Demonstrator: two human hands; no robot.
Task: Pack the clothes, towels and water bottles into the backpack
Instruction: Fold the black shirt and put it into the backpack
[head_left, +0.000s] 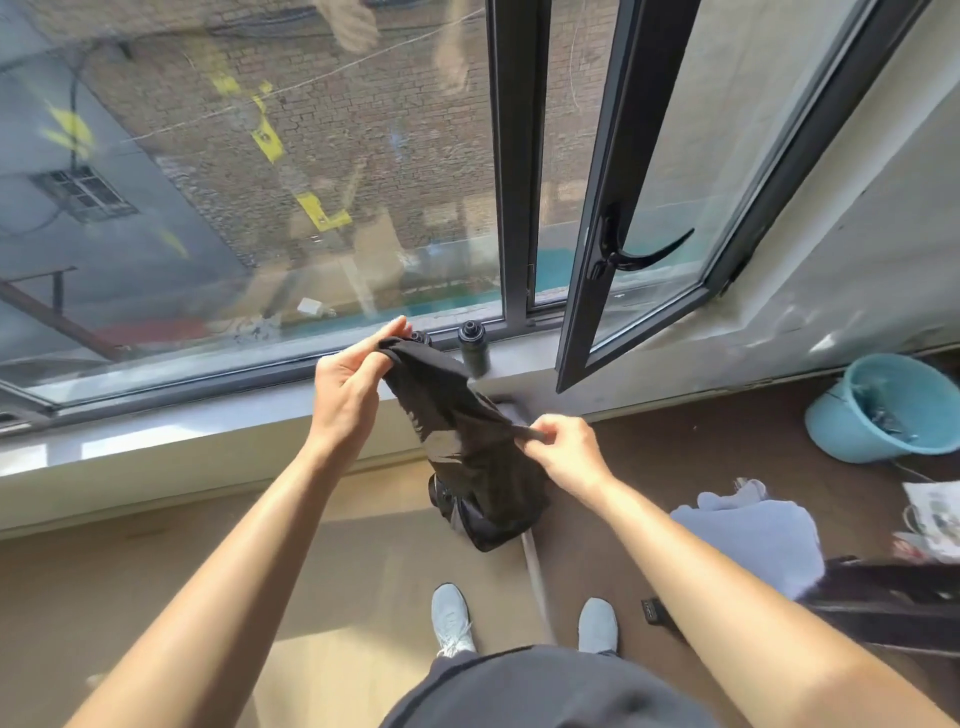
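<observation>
Left hand pinches the top corner of a black garment. Right hand pinches its lower edge, apparently stretching it flat for folding. Garment hangs over a dark bag on the floor. A bottle stands on the sill.

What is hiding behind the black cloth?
Only a bottle cap peeks out behind the black cloth, on the window sill. The rest of that bottle is covered. A second bottle stands beside it, uncovered.
</observation>
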